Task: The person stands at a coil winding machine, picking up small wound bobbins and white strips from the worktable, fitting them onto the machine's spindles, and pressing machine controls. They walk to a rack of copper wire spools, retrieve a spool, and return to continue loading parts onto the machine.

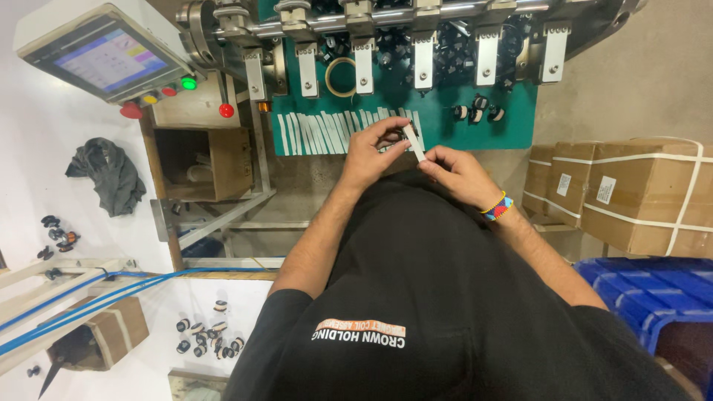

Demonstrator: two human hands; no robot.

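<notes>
The person's left hand [369, 154] and right hand [454, 170] meet over the near edge of the green work mat [460, 134], both pinching one narrow white tape strip [414, 142] between fingertips; the strip stands tilted, its far end over the mat. On the mat to the left lies a row of similar white strips [327, 132], laid side by side and untouched. To the right on the mat sit a few small black-and-white coil parts [477, 111], apart from the hands. Judging from this, the handling is at an early stage: one strip is lifted and the many in the row remain, and no coil part is in either hand. A row of metal clamps [416, 52] hangs on the machine at the far side.
</notes>
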